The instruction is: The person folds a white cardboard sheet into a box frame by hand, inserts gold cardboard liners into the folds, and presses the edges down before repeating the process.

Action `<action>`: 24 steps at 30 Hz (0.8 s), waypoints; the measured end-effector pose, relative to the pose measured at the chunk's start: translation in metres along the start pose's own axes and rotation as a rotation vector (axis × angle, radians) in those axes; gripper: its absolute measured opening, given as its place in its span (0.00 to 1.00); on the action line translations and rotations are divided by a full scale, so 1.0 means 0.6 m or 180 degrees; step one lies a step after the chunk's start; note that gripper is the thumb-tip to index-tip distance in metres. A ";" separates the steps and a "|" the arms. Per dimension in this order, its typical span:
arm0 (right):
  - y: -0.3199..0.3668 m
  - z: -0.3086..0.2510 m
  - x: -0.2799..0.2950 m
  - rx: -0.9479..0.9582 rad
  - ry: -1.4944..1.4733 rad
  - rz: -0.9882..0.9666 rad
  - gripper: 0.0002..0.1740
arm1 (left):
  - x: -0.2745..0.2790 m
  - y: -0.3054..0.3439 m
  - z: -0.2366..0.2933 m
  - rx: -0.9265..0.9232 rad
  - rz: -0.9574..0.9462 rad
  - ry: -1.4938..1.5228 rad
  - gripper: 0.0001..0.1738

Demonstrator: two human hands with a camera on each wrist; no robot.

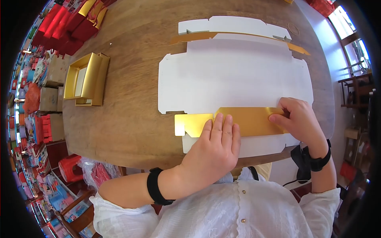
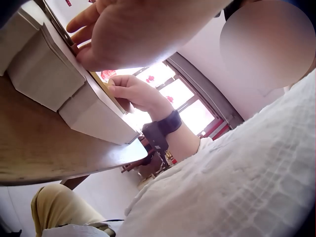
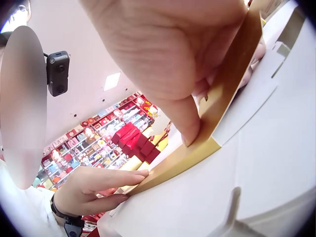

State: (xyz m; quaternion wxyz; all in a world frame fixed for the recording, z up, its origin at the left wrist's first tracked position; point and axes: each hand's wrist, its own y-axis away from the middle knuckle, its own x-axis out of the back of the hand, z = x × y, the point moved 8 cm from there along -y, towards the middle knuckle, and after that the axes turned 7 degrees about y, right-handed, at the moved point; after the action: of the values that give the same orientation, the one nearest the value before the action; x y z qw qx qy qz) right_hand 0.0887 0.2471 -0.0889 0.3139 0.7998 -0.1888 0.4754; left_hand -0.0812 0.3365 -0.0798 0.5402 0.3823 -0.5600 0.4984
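A flat cardboard box blank, white inside with gold outer faces, lies spread before me. Its near side is folded over, showing a gold flap. My left hand rests on this flap with straight fingers, near a notch in its edge. At the flap's right end, my right hand pinches the gold card between thumb and curled fingers. From the right wrist view, the thumb of my right hand presses the gold strip, while my left hand touches its far end.
An open gold box stands on the wooden table to the left. Red and gold gift bags are at the far left. A rubber band lies behind the blank. Stocked shelves line the left side.
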 end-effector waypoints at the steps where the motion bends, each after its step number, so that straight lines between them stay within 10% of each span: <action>1: 0.000 -0.001 0.000 0.0008 -0.0020 0.0011 0.19 | 0.000 0.000 0.000 -0.0007 -0.0044 -0.0015 0.19; 15: 0.019 -0.001 0.005 0.0154 0.0282 0.0260 0.14 | -0.001 -0.019 0.009 -0.0206 -0.0130 -0.0095 0.22; 18: 0.077 -0.051 0.014 0.1688 0.0842 0.1094 0.16 | -0.005 -0.024 0.007 -0.0254 0.0014 -0.0175 0.24; 24: 0.126 -0.035 -0.029 0.1785 0.0763 0.1576 0.17 | -0.015 -0.030 0.004 -0.0234 -0.0233 -0.0272 0.24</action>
State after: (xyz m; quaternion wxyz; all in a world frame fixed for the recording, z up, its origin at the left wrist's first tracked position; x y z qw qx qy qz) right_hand 0.0215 0.2061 -0.0727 -0.0212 0.7236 -0.2007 0.6600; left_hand -0.0633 0.3296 -0.0857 0.5474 0.4033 -0.5862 0.4406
